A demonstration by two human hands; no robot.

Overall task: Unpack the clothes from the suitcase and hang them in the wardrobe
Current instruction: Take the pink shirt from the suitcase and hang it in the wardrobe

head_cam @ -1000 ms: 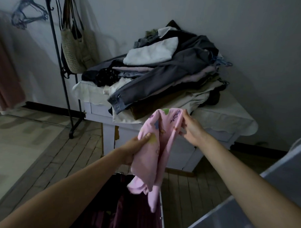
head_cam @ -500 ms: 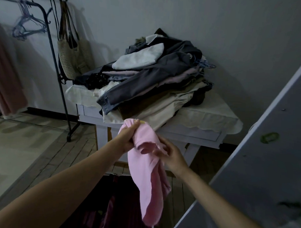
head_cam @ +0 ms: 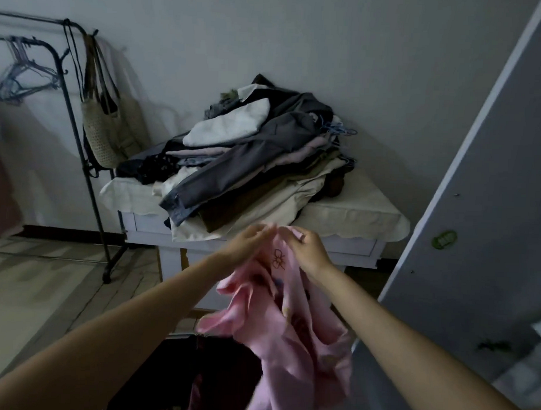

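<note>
Currently, both hands are holding a pink garment [head_cam: 292, 343] up in front of the table [head_cam: 348, 216]. The left hand [head_cam: 246, 245] is blurred, but its fingers appear to be pinching the top edge of the cloth; the right hand [head_cam: 307, 252] is gripping the same edge just beside it, fingers curled into the fabric. Below the hands the garment is hanging bunched and twisted, with its lower folds dangling over the dark suitcase [head_cam: 177, 379] at the bottom of the view. A pile of clothes [head_cam: 249, 161] is lying on the table, and bare hangers [head_cam: 22, 79] are hanging on the rack [head_cam: 81, 155] at the left, well apart from the hands. The step in hand is judged to be finding the shoulders or neckline so the garment can be spread for hanging. Risks: because the two grips are sitting close together on one edge, the cloth may stay twisted rather than opening; a loose pinch may let it drop back into the suitcase. The grey panel [head_cam: 477, 212] at the right is standing close and could snag a swinging sleeve.
</note>
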